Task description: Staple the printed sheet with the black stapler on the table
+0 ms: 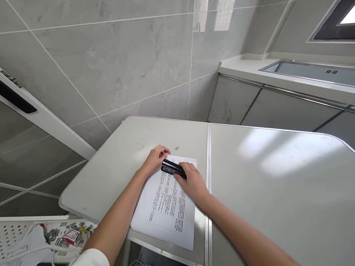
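Printed white paper sheets [168, 206] lie on a grey folding table [264, 174]. My right hand [193, 181] is closed on a black stapler [171, 168] set at the sheets' far corner. My left hand [156, 157] rests on that same far corner of the paper, fingers curled down and pressing it beside the stapler's nose.
A few small staples [176, 148] lie on the table beyond the paper. A white perforated basket [24, 246] with cables, a black device and small items sits at lower left. A counter with a sink [317, 71] runs along the right, a tiled wall behind.
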A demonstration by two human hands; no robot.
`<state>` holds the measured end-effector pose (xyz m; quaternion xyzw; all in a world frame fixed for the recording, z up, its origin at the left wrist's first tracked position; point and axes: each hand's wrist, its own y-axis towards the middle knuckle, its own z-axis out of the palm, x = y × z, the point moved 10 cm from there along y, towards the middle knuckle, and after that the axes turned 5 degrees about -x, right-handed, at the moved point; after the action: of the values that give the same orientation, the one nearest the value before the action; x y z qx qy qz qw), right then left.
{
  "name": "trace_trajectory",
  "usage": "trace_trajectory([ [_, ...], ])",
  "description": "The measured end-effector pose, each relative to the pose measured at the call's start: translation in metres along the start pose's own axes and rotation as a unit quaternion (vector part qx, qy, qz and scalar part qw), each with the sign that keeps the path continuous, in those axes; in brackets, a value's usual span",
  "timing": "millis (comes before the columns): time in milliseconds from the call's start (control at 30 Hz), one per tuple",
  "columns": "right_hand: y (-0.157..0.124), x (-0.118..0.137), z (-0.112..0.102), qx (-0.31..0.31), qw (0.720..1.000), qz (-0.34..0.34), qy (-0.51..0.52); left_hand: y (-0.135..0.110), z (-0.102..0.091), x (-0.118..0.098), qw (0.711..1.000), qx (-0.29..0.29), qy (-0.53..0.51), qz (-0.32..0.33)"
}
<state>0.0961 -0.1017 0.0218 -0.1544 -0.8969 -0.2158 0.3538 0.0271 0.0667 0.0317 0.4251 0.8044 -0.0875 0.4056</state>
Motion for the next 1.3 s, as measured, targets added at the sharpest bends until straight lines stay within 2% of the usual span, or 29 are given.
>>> trace_trajectory([
  [167,-0.001,0.002,-0.006,-0.033,0.999,-0.011,-0.001,-0.006,0.003,0.003,1.0,-0.007,0.003,0.027],
  [300,-0.001,-0.006,-0.007,-0.022,0.999,0.018,0.027,-0.006,0.003,0.004,0.999,-0.011,0.013,0.031],
  [500,0.002,-0.005,-0.017,-0.017,0.998,-0.011,0.056,-0.004,0.006,0.006,0.999,-0.002,0.022,0.038],
  [733,0.004,-0.009,-0.012,0.011,0.994,-0.013,0.108,-0.002,0.007,0.006,0.999,-0.008,-0.008,0.037],
  [833,0.008,-0.01,-0.02,-0.012,0.991,-0.016,0.133,-0.001,0.008,0.008,0.999,-0.011,-0.008,0.036],
  [933,0.01,-0.02,-0.028,-0.047,0.99,0.019,0.135,-0.001,0.008,0.01,0.999,-0.015,-0.009,0.034],
  [1033,0.01,-0.028,-0.024,-0.042,0.99,0.046,0.124,0.0,0.009,0.011,0.999,-0.016,-0.008,0.031],
  [1167,0.01,-0.027,-0.014,-0.02,0.993,0.037,0.111,0.0,0.009,0.012,1.0,-0.015,-0.006,0.018],
  [1300,0.01,-0.029,-0.015,-0.026,0.993,0.041,0.108,0.0,0.008,0.011,1.0,-0.014,-0.009,0.008],
])
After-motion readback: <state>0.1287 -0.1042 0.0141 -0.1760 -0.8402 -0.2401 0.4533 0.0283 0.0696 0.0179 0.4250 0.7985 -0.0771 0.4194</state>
